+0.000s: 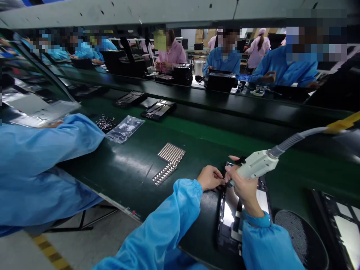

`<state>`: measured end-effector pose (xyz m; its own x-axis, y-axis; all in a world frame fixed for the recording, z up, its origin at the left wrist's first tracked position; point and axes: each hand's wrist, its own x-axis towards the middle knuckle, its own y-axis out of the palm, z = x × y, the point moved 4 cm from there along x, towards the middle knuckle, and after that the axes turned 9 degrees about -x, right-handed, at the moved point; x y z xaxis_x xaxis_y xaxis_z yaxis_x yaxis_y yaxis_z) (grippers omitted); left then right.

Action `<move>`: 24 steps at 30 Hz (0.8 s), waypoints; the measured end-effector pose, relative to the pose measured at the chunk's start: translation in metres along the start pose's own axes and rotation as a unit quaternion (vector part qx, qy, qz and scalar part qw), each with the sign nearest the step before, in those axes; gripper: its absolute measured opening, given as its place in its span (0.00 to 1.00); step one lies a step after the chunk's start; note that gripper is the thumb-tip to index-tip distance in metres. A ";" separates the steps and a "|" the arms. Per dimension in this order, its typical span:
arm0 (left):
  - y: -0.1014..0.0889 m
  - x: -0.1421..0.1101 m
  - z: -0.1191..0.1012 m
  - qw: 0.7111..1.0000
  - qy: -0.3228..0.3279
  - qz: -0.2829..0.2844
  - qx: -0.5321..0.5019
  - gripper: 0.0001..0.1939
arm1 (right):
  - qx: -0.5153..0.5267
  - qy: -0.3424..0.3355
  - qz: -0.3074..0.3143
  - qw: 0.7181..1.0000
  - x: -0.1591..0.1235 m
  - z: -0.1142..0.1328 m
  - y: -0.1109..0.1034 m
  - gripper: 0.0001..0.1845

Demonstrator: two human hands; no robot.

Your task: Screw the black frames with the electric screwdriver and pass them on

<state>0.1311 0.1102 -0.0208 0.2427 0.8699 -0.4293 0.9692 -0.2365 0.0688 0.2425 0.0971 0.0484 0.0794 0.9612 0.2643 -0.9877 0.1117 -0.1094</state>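
My right hand (244,187) is wrapped round a pale electric screwdriver (257,165), its lower end pointing down at the far left corner of an opened tablet (225,232). The fingers hide the driver's tip. My left hand (210,177) is closed in a pinch at that same corner, close beside the driver. Whatever its fingertips hold, if anything, is hidden. The tablet lies on the green bench with dark frame and shiny silver parts showing, partly covered by my right hand and sleeve.
Left of my hands lie rows of small metal parts (170,157). A round dark dish of tiny pieces (298,232) and another opened tablet (345,228) stand right. Farther off are two tablets (159,109), a clear plastic bag (125,128), small screws (105,123) and a co-worker's sleeve (75,135).
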 end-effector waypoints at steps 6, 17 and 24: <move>0.000 0.000 0.001 1.000 -0.003 0.001 -0.005 0.06 | -0.015 0.002 0.004 1.000 0.002 -0.003 0.003 0.18; -0.070 -0.042 -0.036 0.967 0.110 -0.056 0.222 0.04 | -0.044 -0.008 0.003 0.999 -0.003 -0.002 0.011 0.12; -0.092 -0.090 -0.024 0.869 0.139 -0.108 0.462 0.13 | -0.010 -0.037 0.001 0.999 -0.004 0.020 -0.001 0.19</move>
<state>0.0208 0.0641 0.0334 0.1844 0.9778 -0.0993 0.5772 -0.1895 -0.7943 0.2402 0.0884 0.0669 0.0666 0.9405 0.3332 -0.9849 0.1156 -0.1293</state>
